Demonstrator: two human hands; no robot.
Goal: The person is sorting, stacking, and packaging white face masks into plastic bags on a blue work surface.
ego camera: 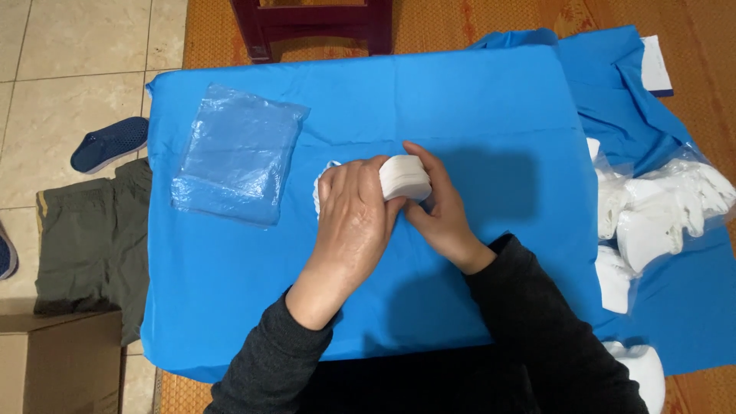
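Observation:
A stack of white face masks (405,178) sits at the middle of the blue cloth-covered table (475,107). My left hand (354,222) lies over the stack's left part, fingers curled on it. My right hand (441,211) grips the stack from the right side, thumb and fingers wrapped around its edge. Both hands hold the same stack. Part of the masks' ear loops shows at the left of my left hand.
A pile of clear plastic bags (238,153) lies at the table's left. More white masks in plastic (659,207) rest at the right. A dark wooden stool (314,23) stands behind. A blue shoe (109,142), olive cloth (92,238) and cardboard box (61,364) lie left on the floor.

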